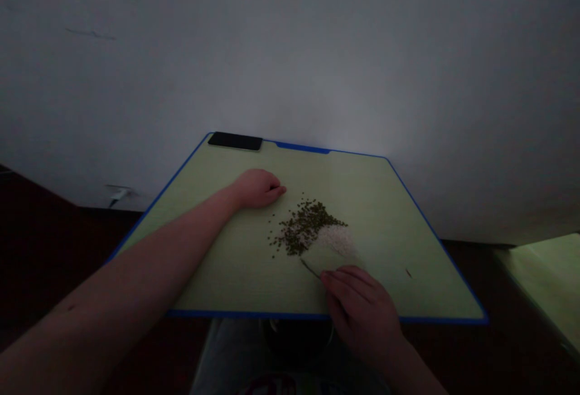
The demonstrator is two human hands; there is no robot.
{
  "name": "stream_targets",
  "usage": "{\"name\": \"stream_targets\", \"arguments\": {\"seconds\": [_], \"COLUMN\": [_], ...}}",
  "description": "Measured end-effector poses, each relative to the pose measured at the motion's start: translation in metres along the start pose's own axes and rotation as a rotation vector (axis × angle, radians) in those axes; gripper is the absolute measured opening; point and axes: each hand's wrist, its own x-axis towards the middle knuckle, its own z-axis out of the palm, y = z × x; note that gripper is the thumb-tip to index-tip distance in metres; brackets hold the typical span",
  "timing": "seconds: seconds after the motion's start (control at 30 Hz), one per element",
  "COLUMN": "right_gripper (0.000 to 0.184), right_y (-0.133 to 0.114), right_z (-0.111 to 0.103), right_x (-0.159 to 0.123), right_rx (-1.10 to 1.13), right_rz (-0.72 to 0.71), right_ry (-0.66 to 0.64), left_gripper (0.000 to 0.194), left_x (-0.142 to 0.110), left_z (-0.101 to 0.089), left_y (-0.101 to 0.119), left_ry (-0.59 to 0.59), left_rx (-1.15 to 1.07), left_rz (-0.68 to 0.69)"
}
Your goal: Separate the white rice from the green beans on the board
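A pile of small dark green beans (302, 231) lies in the middle of a pale green desk (217, 262), touching a patch of white grains (336, 239) on its right. My right hand (360, 310) rests at the desk's near edge, fingers pinched on a thin tool (310, 269) whose tip points at the pile's near side. My left hand (257, 188) lies on the desk left of and behind the beans, fingers curled in loosely, with nothing visible in it.
A black phone (235, 141) lies at the desk's far left corner by the wall. One stray bean (408, 273) sits to the right. A bowl (299, 337) shows dimly below the near edge. Another desk (548, 274) stands at right.
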Motion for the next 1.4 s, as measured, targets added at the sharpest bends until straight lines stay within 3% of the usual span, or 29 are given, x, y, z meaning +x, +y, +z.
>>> {"name": "stream_targets", "arguments": {"seconds": [0.27,1.4], "right_gripper": [0.023,0.02], "right_y": [0.0093,0.0094], "right_z": [0.0,0.0006], "right_x": [-0.0007,-0.0022], "right_rx": [-0.044,-0.048], "right_rz": [0.034,0.012], "right_ry": [0.003,0.016], "left_gripper": [0.051,0.052], "left_x": [-0.0002,0.0008], "left_z": [0.0018,0.0034], "left_y": [-0.0015,-0.0022], "left_ry": [0.008,0.024], "left_rx": [-0.013,0.027], "left_rz": [0.003,0.025]}}
